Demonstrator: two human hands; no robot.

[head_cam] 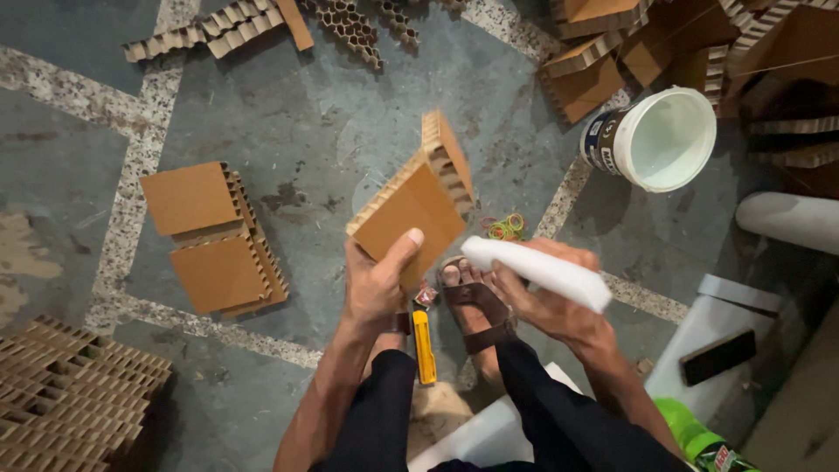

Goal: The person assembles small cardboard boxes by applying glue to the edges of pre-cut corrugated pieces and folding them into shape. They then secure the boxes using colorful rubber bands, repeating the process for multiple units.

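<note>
Overhead view of a seated person working over a mottled grey concrete floor (350, 149) crossed by pale speckled bands. The left hand (377, 284) is gripping a square honeycomb cardboard block (418, 210) by its lower corner, thumb pressing on the smooth brown face and fingers wrapping behind; the block is tilting above the floor, showing a ribbed, cellular edge along its upper right side. The right hand (551, 301) is closing around a white foam-like bar (537, 271), long and rounded at its end, which is lying just right of the block and not touching it. The two hands are working apart.

Positions relative to the block: directly below it, a sandalled foot (472, 306) with brown straps is resting on the floor, and a yellow utility knife (424, 347) is lying beside that foot. Just right of the block, a small cluster of coloured rubber bands (506, 228) is sitting on the floor. To the left, two flat stacks of similar brown cardboard squares (214, 240) are lying with corrugated edges showing. Far lower left, a pile of open honeycomb sheets (70, 393) is showing its hexagonal cells. Upper right, a white plastic bucket (660, 138) is lying tipped on its side with its smooth interior facing the camera, next to heaped cardboard offcuts (612, 52). Lower right, a green bottle (703, 441) is partly entering the frame.
</note>
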